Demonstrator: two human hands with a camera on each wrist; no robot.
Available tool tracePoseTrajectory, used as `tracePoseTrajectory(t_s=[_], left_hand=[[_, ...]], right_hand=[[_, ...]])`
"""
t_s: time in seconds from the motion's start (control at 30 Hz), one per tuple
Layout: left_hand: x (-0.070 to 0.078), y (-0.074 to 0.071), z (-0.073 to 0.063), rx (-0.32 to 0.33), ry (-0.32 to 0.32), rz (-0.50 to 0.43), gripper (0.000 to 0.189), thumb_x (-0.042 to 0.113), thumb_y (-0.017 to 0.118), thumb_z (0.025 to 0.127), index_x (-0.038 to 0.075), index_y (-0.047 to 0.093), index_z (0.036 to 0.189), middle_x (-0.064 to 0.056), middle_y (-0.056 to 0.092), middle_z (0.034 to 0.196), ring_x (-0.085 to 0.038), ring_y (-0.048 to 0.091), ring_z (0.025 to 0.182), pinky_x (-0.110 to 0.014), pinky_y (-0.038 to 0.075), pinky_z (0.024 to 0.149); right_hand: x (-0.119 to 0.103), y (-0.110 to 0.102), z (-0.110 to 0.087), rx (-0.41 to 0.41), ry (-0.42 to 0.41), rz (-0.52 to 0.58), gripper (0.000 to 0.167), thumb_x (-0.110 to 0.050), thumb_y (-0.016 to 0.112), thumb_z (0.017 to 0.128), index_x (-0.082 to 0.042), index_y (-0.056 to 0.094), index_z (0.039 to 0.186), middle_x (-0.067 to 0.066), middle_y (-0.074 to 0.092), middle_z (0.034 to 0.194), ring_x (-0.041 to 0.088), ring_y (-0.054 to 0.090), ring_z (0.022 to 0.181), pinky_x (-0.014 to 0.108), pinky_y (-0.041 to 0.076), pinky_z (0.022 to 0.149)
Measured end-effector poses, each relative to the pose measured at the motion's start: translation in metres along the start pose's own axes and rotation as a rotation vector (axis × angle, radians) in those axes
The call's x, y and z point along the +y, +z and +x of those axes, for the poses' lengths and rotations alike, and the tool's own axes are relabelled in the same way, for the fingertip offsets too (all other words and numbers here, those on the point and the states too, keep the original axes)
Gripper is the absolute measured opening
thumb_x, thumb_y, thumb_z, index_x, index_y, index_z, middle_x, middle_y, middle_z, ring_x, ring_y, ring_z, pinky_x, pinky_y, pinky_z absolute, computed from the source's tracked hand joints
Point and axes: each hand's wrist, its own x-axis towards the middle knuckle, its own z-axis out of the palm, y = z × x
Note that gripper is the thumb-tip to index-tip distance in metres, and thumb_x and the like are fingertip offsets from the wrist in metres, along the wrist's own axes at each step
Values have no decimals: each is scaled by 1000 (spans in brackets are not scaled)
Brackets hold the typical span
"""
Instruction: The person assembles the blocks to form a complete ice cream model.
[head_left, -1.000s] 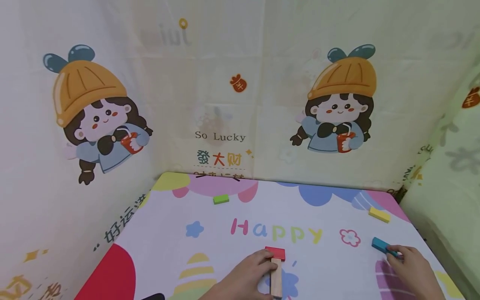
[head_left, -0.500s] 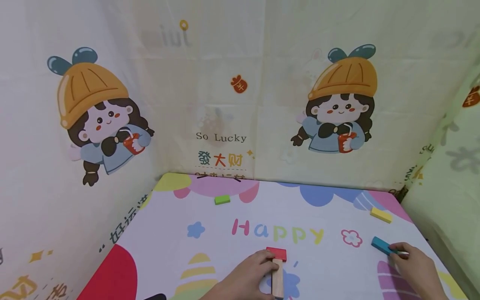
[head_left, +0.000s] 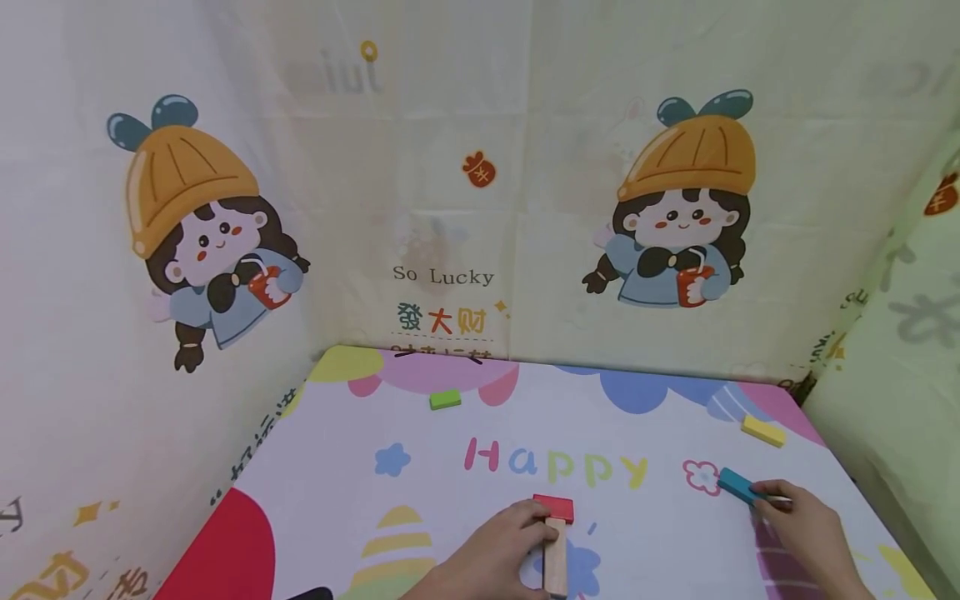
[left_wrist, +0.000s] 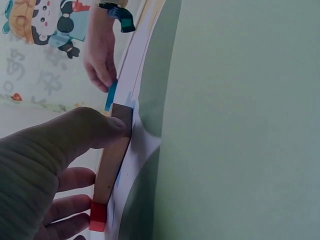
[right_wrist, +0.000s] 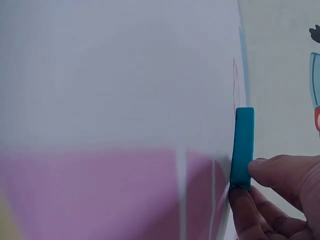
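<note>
My left hand (head_left: 495, 550) holds a plain wooden block (head_left: 556, 562) lying lengthwise near the front of the table. Its thumb presses the near end, as the left wrist view shows, and its fingers lie along the side. Across the far end of that block a red block (head_left: 555, 509) touches it, forming a T; fingertips rest against the red one too. Over to the right, my right hand (head_left: 810, 525) pinches a blue block (right_wrist: 243, 145) by one end between thumb and fingers. The blue block's other end points toward a printed pink flower.
A green block (head_left: 446, 400) lies toward the back left of the patterned table (head_left: 330, 467). At the back right is a yellow block (head_left: 763, 431). Printed cloth walls (head_left: 555, 250) stand behind and at both sides. A dark object (head_left: 311, 594) pokes in at the bottom edge.
My right hand has shifted left with the blue block, whose tip now reaches the printed flower. My left hand and the wooden and red blocks have stayed in place.
</note>
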Motion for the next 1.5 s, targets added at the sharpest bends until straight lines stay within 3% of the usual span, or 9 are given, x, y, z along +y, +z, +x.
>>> tracePoseTrajectory(t_s=[0.17, 0.33, 0.43, 0.63, 0.7, 0.97, 1.03, 1.23, 1.5], left_hand=[[0, 0, 0, 8, 8, 7, 61, 59, 78, 85, 25, 64, 134, 6, 52, 144, -8, 49, 131, -22, 48, 107], [0, 0, 0, -9, -6, -13, 63, 61, 76, 85, 26, 64, 136, 6, 51, 146, -9, 48, 132, -24, 48, 108], [0, 1, 0, -12, -10, -21, 63, 62, 75, 86, 26, 64, 136, 6, 51, 146, -9, 48, 132, -25, 48, 109], [0, 2, 0, -9, -12, -15, 63, 62, 75, 86, 26, 63, 136, 6, 51, 146, -9, 48, 132, -25, 48, 109], [0, 1, 0, -12, -17, -20, 64, 63, 75, 85, 26, 63, 136, 6, 51, 146, -9, 48, 132, -25, 48, 108], [1, -2, 0, -45, -45, -45, 65, 64, 75, 85, 28, 62, 138, 8, 50, 147, -7, 47, 132, -25, 49, 107], [1, -3, 0, -45, -42, -44, 66, 63, 75, 85, 27, 62, 138, 8, 50, 147, -7, 47, 132, -25, 49, 107], [1, -2, -1, -41, -39, -41, 66, 64, 75, 85, 27, 62, 138, 8, 49, 147, -7, 47, 132, -25, 49, 108], [0, 0, 1, -27, -25, -24, 64, 61, 76, 85, 26, 62, 137, 8, 50, 146, -7, 47, 131, -24, 49, 107]], right_hand=[[-10, 9, 2, 6, -38, 22, 30, -13, 67, 95, 7, 69, 116, 34, 70, 111, 45, 68, 99, 43, 56, 70], [-20, 17, 2, 32, -91, 34, 27, -13, 67, 96, 5, 70, 116, 32, 71, 111, 46, 70, 102, 29, 50, 62], [-29, 21, 2, 34, -109, 32, 26, -13, 66, 96, 3, 71, 116, 32, 70, 113, 47, 69, 104, 33, 52, 63], [-45, 29, 1, 31, -120, 53, 25, -11, 66, 96, 2, 71, 117, 34, 66, 121, 50, 65, 110, 59, 54, 86], [-50, 32, 1, 30, -129, 63, 25, -10, 65, 96, 1, 71, 117, 35, 66, 123, 50, 65, 111, 60, 53, 89], [-66, 43, 3, 6, -117, 94, 24, -10, 66, 96, -2, 74, 117, 31, 66, 128, 46, 67, 113, 34, 55, 74], [-70, 45, 4, -10, -102, 102, 24, -10, 66, 97, -2, 73, 117, 30, 66, 127, 46, 67, 112, 34, 55, 73], [-81, 50, 3, -35, -122, 101, 22, -13, 67, 97, -4, 75, 116, 33, 66, 126, 50, 64, 115, 51, 56, 85], [-94, 59, 2, -30, -182, 119, 20, -10, 68, 95, -5, 77, 112, 27, 73, 116, 42, 71, 107, 31, 54, 71]])
